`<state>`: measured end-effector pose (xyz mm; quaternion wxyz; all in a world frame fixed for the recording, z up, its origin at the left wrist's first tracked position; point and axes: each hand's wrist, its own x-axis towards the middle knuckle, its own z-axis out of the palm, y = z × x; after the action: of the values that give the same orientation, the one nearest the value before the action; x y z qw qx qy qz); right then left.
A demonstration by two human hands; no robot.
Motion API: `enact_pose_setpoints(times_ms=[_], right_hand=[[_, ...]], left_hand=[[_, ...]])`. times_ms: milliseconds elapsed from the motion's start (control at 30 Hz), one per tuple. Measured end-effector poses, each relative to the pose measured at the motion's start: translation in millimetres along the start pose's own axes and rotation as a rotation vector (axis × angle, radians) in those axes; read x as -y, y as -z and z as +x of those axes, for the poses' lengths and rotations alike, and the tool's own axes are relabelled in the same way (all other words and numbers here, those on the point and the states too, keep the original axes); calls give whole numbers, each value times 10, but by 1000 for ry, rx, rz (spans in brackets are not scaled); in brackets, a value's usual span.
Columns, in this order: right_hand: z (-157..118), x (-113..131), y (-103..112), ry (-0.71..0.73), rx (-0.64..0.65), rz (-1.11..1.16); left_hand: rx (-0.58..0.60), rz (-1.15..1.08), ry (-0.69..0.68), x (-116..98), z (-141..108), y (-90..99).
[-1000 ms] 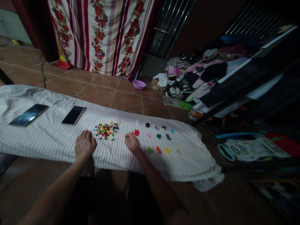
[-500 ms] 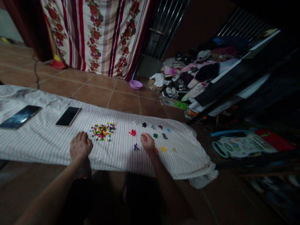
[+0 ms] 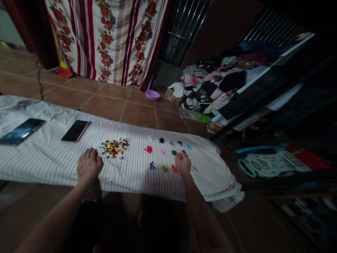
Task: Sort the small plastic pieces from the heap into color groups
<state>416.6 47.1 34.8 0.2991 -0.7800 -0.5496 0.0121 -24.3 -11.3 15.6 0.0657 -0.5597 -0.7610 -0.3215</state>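
Observation:
My right hand (image 3: 183,163) is closed in a pinch, its fingertips at the near right side of a small green pile (image 3: 174,153). Whatever the fingertips hold is too small to make out. My left hand (image 3: 90,163) rests on the striped cloth (image 3: 139,182), fingers curled down and closed. Just right of it lies a mixed heap of tiny coloured pieces (image 3: 115,147). Around my right hand are little single-colour piles: red (image 3: 148,149), pink (image 3: 163,151), purple (image 3: 152,165), lime green (image 3: 164,168), orange (image 3: 174,168) and black (image 3: 161,140). Several others lie nearby.
Two dark-screened devices, a phone (image 3: 76,131) and a larger one (image 3: 22,131), lie on the cloth at left. A purple basin (image 3: 152,95) stands on the tiled floor beyond. A clothes heap (image 3: 207,80) fills the back right. A floral curtain (image 3: 110,42) hangs behind.
My right hand has moved right, from over the pink pile to the green pile, uncovering the pink, lime green and orange piles. My left hand stays in place.

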Motion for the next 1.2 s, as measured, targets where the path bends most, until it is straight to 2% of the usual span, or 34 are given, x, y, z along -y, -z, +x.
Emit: enact_pose_setpoints(times_ms=[233,600,967,1200], right_hand=[[68,-103,-29,17,27,-67],[119,-117,-122,81,53,-82],[126,-131,-119,38,36,-64],[146,-159,-126,15,59,-7]], left_hand=[[13,7,-5,-6,11,17],[25,0,3,-12,16,28],[4,11,-1,26,5,-27],[26,37,6,1,13,0]])
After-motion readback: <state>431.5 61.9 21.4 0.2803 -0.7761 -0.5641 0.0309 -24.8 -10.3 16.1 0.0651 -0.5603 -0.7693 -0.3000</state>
